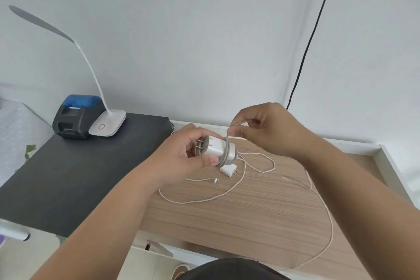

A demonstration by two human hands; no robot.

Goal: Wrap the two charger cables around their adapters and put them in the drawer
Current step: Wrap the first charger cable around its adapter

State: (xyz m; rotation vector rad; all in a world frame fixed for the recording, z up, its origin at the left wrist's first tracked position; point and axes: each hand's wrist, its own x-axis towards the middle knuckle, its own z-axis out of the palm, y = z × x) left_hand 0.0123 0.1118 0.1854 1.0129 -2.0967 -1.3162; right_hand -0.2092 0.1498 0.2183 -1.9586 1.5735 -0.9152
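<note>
Near to far, as I see it: loose cable point(327, 218) trails over wooden tabletop point(227, 216). Small adapter point(228, 170) lies flat w/ its cord point(204, 199) beside. Above it, left hand point(193, 154) grips large adapter point(219, 149), prongs twd palm; right hand point(261, 129) pinches cable looped round it. Rear: printer point(76, 117), lamp point(106, 124).

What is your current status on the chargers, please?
Left hand grips large adapter; right hand pinches its cable, winding. Small adapter unwrapped on wooden desk. Nothing obstructing.
</note>
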